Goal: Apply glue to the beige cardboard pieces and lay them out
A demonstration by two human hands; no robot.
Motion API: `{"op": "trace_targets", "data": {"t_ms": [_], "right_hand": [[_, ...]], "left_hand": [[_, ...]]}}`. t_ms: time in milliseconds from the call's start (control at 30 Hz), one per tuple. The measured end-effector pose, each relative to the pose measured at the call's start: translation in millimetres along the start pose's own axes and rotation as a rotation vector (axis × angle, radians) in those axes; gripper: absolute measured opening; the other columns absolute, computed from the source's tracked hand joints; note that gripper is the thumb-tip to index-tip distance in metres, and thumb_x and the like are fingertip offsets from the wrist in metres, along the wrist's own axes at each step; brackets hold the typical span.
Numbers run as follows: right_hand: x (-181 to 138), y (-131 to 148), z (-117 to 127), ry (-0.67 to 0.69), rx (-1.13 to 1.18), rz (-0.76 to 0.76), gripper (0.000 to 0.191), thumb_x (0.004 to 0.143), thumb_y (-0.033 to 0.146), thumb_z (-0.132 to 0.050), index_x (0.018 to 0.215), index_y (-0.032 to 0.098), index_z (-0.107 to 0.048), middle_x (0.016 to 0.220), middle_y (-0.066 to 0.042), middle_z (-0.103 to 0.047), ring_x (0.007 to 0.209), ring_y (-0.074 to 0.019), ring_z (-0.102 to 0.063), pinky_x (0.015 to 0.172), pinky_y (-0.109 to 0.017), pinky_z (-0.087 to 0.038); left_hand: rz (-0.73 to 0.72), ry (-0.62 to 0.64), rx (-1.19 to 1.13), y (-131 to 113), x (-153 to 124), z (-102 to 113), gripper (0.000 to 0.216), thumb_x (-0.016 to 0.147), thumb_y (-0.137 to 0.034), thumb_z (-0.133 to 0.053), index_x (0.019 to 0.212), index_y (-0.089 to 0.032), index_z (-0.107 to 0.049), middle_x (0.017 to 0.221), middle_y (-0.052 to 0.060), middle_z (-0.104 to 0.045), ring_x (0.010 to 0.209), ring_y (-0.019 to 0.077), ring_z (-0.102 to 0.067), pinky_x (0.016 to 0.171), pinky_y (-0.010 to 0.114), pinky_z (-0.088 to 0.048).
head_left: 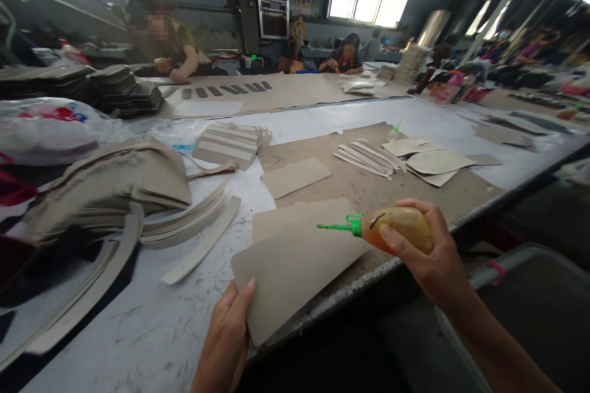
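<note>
Two hands work at the desk's (pixel 138 325) near edge.

- Far-left: stacked curved strips (pixel 115 190), well apart from both hands.
- Left hand (pixel 228 338): grip pinched on the near corner of a grey sheet (pixel 295 270). The sheet lies flat, long axis slanting away rightward, overhanging the desk edge.
- Green nozzle (pixel 336 227): points left above the sheet's far-right corner, nothing between.
- Bottle (pixel 399 227): held level.
- Right hand (pixel 433 258): grip closed round the bottle.

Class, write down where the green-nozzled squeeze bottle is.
Head view, right of centre: the squeeze bottle sits in the right hand, nozzle pointing left over the grey sheet that the left hand holds.
</note>
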State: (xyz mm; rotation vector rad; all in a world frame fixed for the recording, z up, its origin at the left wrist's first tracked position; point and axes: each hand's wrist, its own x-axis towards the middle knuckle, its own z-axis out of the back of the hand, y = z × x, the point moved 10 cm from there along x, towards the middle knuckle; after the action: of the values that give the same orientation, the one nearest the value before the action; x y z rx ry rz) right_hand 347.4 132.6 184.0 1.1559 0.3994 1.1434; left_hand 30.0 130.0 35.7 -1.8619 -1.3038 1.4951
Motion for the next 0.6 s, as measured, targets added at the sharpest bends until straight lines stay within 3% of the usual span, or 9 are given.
{"op": "trace_targets", "data": {"t_ms": [300, 433, 600], "right_hand": [[-37, 50, -85, 0.192, -0.018, 0.245, 0.039, 0.082, 0.041, -0.067, 0.113, 0.025, -0.051, 0.099, -0.004, -0.058, 0.070, -0.0164, -0.059, 0.058, -0.026, -0.053], [-46, 60, -104, 0.242, -0.003, 0.274, 0.040, 0.084, 0.039, -0.066, 0.117, 0.025, -0.048, 0.100, -0.004, -0.057, 0.076, -0.0177, -0.060, 0.064, -0.027, -0.053], [-49, 64, -111, 0.247, -0.030, 0.314, 0.039, 0.085, 0.037, -0.066, 0.117, 0.025, -0.046, 0.103, -0.004, -0.055, 0.081, -0.0185, -0.059, 0.071, -0.029, -0.053]], "left_hand": [[-0.024, -0.030, -0.138, -8, -8, -4, 0.063, 0.079, -0.045, -0.069, 0.134, -0.018, -0.055, 0.113, 0.010, -0.071, 0.100, 0.0261, -0.067, 0.089, 0.035, -0.054], [-0.027, -0.062, -0.174, -7, -11, -4, 0.063, 0.079, -0.046, -0.068, 0.133, -0.016, -0.056, 0.116, 0.011, -0.070, 0.101, 0.0282, -0.067, 0.087, 0.037, -0.055], [-0.050, -0.059, -0.185, -8, -12, -4, 0.068, 0.078, -0.048, -0.071, 0.135, -0.017, -0.053, 0.115, 0.010, -0.070, 0.105, 0.0281, -0.066, 0.091, 0.038, -0.053]]}}
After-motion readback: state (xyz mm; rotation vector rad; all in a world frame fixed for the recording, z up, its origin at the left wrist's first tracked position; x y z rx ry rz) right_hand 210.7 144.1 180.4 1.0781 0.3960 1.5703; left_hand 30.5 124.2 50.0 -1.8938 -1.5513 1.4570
